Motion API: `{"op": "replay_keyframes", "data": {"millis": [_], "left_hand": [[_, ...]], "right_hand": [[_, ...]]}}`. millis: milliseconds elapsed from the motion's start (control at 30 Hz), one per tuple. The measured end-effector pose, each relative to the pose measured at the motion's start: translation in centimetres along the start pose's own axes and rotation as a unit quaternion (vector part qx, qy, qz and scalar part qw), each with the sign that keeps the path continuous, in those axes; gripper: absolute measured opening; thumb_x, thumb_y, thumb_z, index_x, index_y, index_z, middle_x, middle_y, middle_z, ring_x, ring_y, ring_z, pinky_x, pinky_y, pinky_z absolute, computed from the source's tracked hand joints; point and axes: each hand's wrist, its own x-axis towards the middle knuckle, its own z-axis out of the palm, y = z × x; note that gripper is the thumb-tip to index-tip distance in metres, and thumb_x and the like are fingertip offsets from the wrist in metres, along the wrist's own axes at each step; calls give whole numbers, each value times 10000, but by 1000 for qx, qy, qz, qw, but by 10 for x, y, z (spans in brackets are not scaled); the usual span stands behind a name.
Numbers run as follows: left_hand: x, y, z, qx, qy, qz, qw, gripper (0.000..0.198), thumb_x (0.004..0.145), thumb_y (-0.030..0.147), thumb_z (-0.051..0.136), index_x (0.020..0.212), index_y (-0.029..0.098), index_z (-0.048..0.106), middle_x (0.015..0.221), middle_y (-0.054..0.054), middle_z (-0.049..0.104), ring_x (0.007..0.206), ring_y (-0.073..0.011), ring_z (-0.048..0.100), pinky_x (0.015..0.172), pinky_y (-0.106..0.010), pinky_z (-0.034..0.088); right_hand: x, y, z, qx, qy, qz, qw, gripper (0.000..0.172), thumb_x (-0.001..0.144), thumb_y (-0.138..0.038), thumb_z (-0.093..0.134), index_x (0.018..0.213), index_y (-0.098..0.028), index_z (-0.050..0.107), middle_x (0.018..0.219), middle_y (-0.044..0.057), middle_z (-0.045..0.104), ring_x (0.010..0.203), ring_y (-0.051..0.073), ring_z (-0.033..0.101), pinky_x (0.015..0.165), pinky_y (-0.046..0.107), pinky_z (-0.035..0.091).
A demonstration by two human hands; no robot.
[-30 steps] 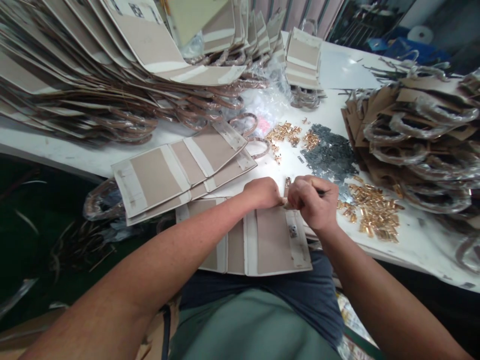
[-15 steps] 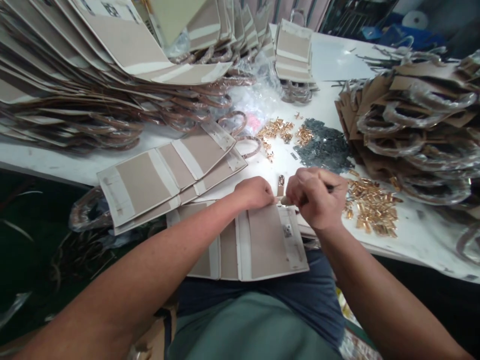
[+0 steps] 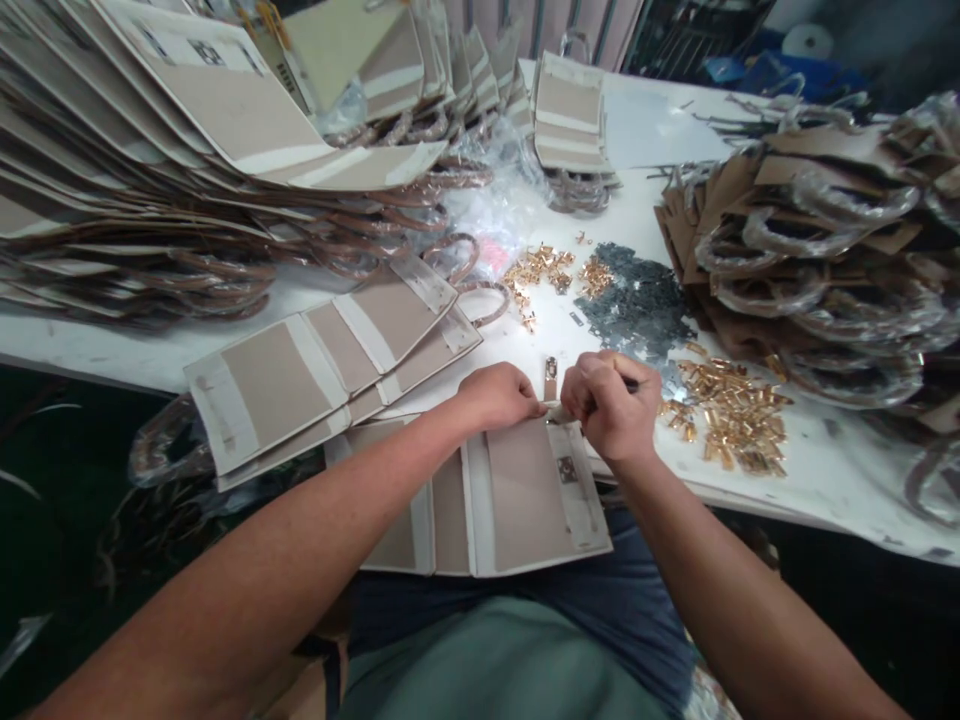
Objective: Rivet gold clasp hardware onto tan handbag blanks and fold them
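A beige bag panel point(image 3: 521, 500) with pale strips lies across my lap and the table edge. My left hand point(image 3: 499, 397) is closed in a pinch at the panel's far edge, forearm crossing above it. My right hand point(image 3: 611, 405) is a fist around a slim hand tool point(image 3: 632, 385); its dark end sticks out, and the grip hides most of it. The two hands nearly meet at the panel's far corner. A small metal plate point(image 3: 566, 469) is set in the panel's right strip. Just beyond the hands lies a brown tab with a metal fitting point(image 3: 551, 370).
Gold metal fittings point(image 3: 739, 415) lie heaped at the right, beside a pile of dark flat plates point(image 3: 637, 300). Two beige panels point(image 3: 259, 375) overlap at the left. Tall stacks of panels point(image 3: 217, 110) and plastic-wrapped brown handles point(image 3: 810, 230) flank the table.
The right fist has turned slightly and shifted at the panel's corner, uncovering more of the strip. My left hand keeps its place at the edge. The whole view has shifted a little.
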Motion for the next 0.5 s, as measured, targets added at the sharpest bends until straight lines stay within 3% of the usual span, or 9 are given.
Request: {"op": "replay_keyframes", "data": {"millis": [167, 400, 500], "left_hand": [[0, -1, 4, -7, 19, 12, 1000, 242, 759, 479, 765, 742, 241, 805, 673, 7, 699, 642, -170, 592, 570, -290, 333], [-2, -1, 4, 3, 17, 31, 999, 286, 797, 477, 736, 676, 218, 740, 604, 24, 646, 631, -161, 593, 560, -280, 332], [-23, 1, 12, 42, 102, 68, 992, 206, 867, 428, 710, 879, 233, 776, 834, -3, 746, 795, -205, 673, 672, -293, 451]], "right_hand": [[-2, 2, -2, 27, 17, -50, 998, 489, 958, -355, 692, 547, -246, 450, 474, -58, 418, 394, 106, 390, 405, 291, 327], [-14, 13, 4, -42, 2, 18, 999, 482, 957, -359, 661, 541, -248, 445, 463, -47, 471, 426, 123, 410, 458, 307, 341], [-16, 11, 4, -69, -11, 19, 997, 489, 956, -369, 648, 531, -246, 440, 475, -42, 480, 456, 127, 426, 482, 302, 347]]}}
